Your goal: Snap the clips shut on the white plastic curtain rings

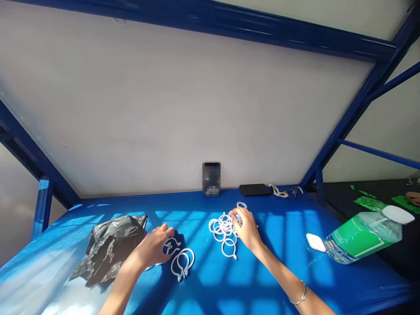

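Observation:
A heap of white plastic rings (223, 227) lies in the middle of the blue table (278, 271). My right hand (246, 227) rests on the heap's right side, fingers curled among the rings. My left hand (156, 246) lies palm down, fingers bent over a white ring at its tips. Two more white rings (182, 262) lie together just right of that hand. One single ring (242, 204) sits apart behind the heap.
A crumpled black plastic bag (110, 247) lies at the left. A clear bottle with a green label (364, 236) lies tilted at the right beside a small white object (315, 242). A dark box (211, 178) and a black flat case (255, 189) stand against the back wall.

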### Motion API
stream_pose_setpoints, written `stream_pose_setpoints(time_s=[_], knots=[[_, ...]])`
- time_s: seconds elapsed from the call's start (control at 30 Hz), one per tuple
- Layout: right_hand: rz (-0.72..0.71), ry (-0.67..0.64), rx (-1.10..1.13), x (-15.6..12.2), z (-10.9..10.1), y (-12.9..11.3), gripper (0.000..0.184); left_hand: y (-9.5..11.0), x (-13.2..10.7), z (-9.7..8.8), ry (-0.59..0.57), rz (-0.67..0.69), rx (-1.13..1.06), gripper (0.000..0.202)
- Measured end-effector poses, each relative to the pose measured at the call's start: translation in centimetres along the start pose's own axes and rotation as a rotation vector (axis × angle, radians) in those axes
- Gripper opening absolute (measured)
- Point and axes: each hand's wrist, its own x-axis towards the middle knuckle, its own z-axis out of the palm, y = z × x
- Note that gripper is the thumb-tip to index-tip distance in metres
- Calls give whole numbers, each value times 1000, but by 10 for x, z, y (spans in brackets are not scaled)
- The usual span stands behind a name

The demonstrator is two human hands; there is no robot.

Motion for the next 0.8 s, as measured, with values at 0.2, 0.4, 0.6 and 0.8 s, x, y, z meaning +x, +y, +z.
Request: stream_pose_setpoints(time_s=[0.2, 0.4, 0.6, 0.8], knots=[[-54, 13, 104, -1, -1, -8, 17, 4, 4, 16, 152, 161, -117, 47], [-163, -108, 328, -7, -3, -27, 13, 42, 9, 4, 151, 205, -366, 33], [-154, -357, 460, -21, -1, -43, 24, 70, 9, 3, 67, 216, -573, 36], [-104, -362, 572, -28, 4, -52, 18, 87, 7, 10, 4, 269, -663, 19]])
